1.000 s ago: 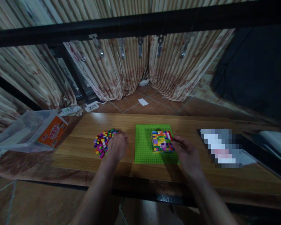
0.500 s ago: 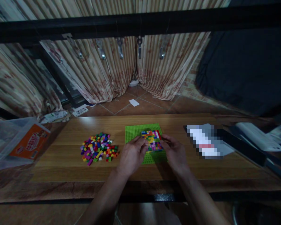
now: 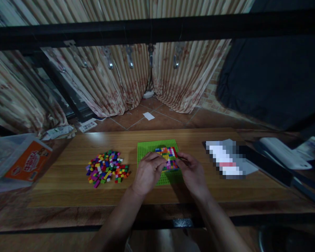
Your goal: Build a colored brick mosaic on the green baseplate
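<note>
A green studded baseplate [image 3: 149, 148] lies on the wooden table [image 3: 68, 178]. On it stands a square block of many-coloured small bricks [image 3: 167, 154]. My left hand [image 3: 148, 171] rests on the block's left side with fingers curled, pinched against the bricks. My right hand [image 3: 190, 171] is at the block's right side, fingers bent and touching it. What either hand holds between its fingers is hidden. A loose pile of coloured bricks [image 3: 106, 169] lies to the left of the baseplate.
A clear plastic box with an orange label [image 3: 23, 162] sits at the table's left end. Papers and a blurred-out item [image 3: 225, 161] lie at the right, with a dark bar [image 3: 267, 162] and a white object [image 3: 283, 152] beyond. A black rail crosses overhead; curtains hang behind.
My left hand has left the loose pile and come to the block's left side. My right hand has closed in on the block's right side. The view has shifted left.
</note>
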The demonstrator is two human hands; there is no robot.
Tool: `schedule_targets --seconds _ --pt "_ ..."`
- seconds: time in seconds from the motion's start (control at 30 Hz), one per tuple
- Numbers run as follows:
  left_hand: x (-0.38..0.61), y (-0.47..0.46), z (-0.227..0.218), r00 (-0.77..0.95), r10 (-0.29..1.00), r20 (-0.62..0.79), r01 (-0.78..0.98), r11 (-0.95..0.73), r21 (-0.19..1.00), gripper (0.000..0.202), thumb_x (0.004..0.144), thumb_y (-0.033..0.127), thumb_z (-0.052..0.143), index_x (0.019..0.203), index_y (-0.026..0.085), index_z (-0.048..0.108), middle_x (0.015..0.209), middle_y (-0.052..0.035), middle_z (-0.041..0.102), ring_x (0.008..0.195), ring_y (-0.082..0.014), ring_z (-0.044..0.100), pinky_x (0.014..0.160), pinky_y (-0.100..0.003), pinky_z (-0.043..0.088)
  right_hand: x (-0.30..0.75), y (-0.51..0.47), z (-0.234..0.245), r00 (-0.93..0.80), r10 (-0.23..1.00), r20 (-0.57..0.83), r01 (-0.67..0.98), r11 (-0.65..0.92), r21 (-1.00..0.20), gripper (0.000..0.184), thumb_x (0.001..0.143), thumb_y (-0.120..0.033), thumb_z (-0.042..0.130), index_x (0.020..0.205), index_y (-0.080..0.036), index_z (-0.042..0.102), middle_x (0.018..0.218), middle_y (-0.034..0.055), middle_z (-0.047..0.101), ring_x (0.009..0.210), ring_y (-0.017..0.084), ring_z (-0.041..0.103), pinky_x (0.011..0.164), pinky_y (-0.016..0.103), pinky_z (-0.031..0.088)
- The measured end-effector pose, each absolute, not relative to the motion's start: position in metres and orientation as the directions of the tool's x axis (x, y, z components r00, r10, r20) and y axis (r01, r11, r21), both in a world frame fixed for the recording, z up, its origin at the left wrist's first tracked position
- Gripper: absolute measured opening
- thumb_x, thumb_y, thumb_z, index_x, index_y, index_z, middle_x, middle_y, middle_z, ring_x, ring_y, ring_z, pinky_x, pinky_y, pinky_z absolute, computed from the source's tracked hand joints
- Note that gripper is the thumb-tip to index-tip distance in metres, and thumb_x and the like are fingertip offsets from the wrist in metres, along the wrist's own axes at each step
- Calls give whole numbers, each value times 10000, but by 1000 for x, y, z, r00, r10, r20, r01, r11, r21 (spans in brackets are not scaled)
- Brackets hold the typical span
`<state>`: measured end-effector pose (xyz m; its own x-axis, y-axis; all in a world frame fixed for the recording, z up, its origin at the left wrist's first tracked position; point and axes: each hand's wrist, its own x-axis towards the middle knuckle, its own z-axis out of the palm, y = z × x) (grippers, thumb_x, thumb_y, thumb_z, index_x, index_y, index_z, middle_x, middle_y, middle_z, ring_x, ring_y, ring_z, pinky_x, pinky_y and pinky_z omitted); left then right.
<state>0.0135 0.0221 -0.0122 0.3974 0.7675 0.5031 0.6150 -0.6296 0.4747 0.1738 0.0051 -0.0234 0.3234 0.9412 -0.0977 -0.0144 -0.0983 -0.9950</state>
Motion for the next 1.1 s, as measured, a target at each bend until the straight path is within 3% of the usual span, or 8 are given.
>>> schedule_targets --seconds 0.43,0.77,1.1 --pt "19 13 -16 272 837 474 707 -508 492 203 857 106 558 1018 199 639 915 -40 696 874 -186 636 796 -325 518 173 5 -24 329 942 -60 34 -75 -997 337 703 -346 665 994 -176 672 895 76 734 794 231 685 731 373 535" --pt "24 13 -17 170 881 442 721 -417 553 326 808 68 578 1108 192 602 846 -26 659 841 -185 616 797 -325 515 155 4 -34 361 930 71 244 -21 -970 580 719 -367 660 1247 -158 540 1224 134 627 1104 276 592 968 444 443" --pt "26 12 -16 168 897 409 712 -398 579 325 821 76 542 1118 199 589 884 -42 656 846 -189 623 783 -325 524 150 10 -33 362 932 25 283 -84 -956 631 707 -344 632 1297 -160 503 1226 129 625 1088 266 596 969 421 430"
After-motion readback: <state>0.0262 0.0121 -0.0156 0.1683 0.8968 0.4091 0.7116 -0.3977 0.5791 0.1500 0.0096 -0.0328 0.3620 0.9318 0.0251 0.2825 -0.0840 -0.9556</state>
